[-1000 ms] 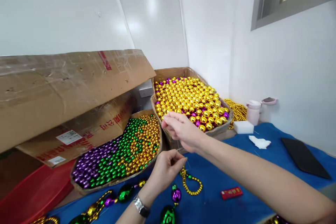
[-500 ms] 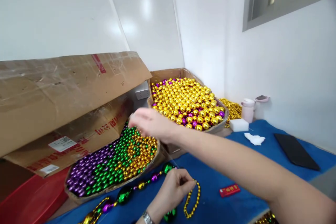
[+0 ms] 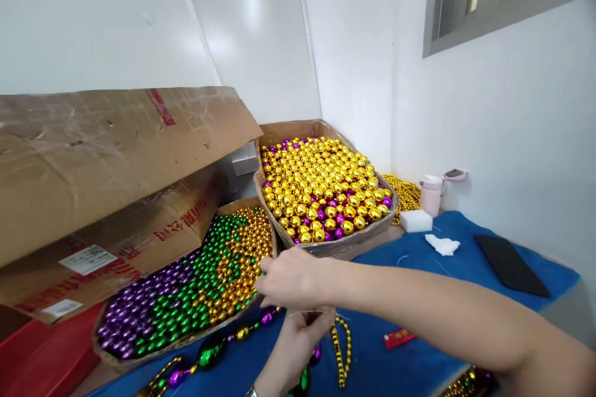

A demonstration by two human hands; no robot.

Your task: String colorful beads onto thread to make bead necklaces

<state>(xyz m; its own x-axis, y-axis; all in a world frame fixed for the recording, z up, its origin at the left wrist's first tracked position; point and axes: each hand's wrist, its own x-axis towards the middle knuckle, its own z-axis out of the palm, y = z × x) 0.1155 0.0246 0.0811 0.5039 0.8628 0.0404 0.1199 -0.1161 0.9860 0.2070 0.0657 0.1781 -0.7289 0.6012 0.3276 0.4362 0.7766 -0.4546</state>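
Note:
My right hand (image 3: 288,279) reaches across to the left, its fingertips pinched at the near edge of the cardboard tray of small green, gold and purple beads (image 3: 186,285); a small green bead seems to sit in the pinch. Below it my left hand (image 3: 302,335) is closed on a thin thread over the blue cloth (image 3: 400,366). A partly strung bead necklace (image 3: 209,350) with big green, purple and gold beads trails left from it. A gold bead strand (image 3: 342,353) hangs by that hand.
A second cardboard tray heaped with larger gold and purple beads (image 3: 321,189) stands behind. An open cardboard box (image 3: 112,155) leans at left above a red bin (image 3: 41,353). A white block (image 3: 416,221), pink cup (image 3: 431,193), tissue (image 3: 442,244), dark phone (image 3: 512,264) and red packet (image 3: 399,338) lie at right.
My right hand came down from over the mixed-bead tray to its near edge and closed into a pinch. My left hand stayed low on the thread. The camera shifted left.

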